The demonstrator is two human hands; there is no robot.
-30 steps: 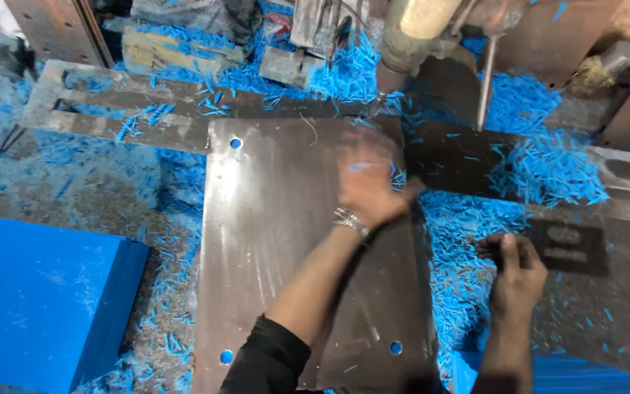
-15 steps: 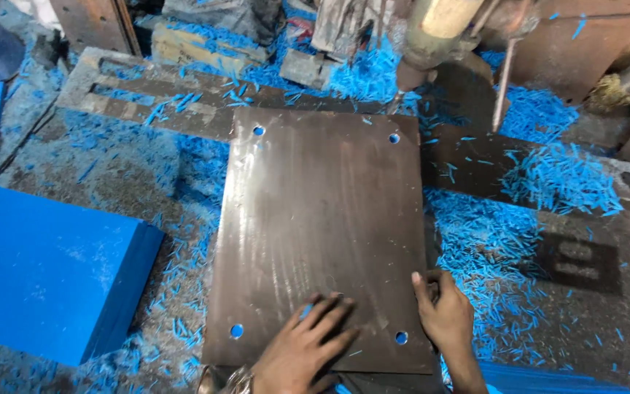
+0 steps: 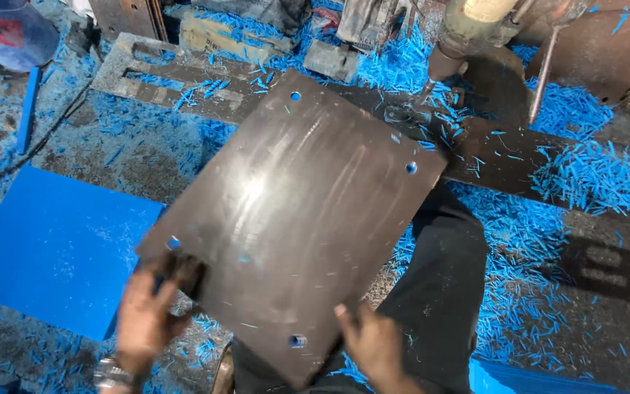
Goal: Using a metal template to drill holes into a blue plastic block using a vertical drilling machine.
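steel plate (image 3: 293, 226), drilled at its corners, is held tilted above the lap, gripped at its near edge by left hand (image 3: 144, 314) and right hand (image 3: 373, 343); it is best kept level, fingers clear of edges.

The left hand (image 3: 144, 310) gripped the near-left corner of the dark rectangular steel plate (image 3: 293, 211), fingers curled over its edge. The right hand (image 3: 373, 343) clasped the plate's near edge, thumb on top.
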